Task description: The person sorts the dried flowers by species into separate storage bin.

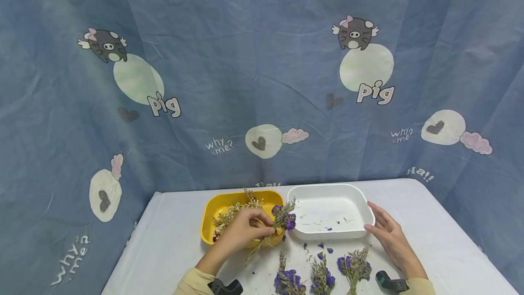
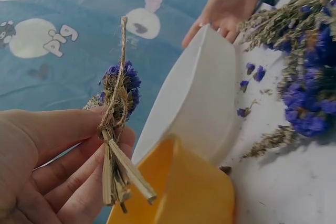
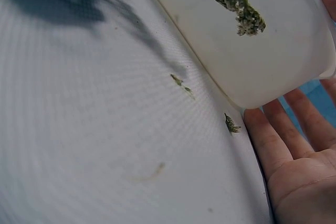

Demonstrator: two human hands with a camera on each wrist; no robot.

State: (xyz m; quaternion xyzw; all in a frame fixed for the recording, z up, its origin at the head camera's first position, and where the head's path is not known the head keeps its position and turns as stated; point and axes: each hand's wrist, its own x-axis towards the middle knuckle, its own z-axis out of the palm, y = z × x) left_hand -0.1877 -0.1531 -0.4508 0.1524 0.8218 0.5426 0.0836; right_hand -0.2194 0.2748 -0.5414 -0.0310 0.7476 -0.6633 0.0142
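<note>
Left hand [image 1: 250, 224] has a purple dried-flower bundle [image 1: 289, 220] pinched between thumb and fingers, held above the yellow tub's [image 1: 208, 208] right side, cut stems pointing back toward the person. Twine [image 2: 123, 51] tied round the stems. Right hand [image 1: 390, 236]: fingers fairly straight and apart, touching the right end of the white tray [image 1: 323, 208]. Tray has only loose bits in it. Pale dried flowers [image 1: 223, 218] in the yellow tub. Three more purple bundles [image 1: 322, 277] on the bench [image 1: 151, 245], near side, petals scattered between them and the tray.

Flowers [image 1: 290, 221] are purple, one tray [image 1: 223, 200] yellow, another tray [image 1: 327, 206] white; grey pigs [image 1: 355, 34] pattern the blue curtain [image 1: 254, 72].
</note>
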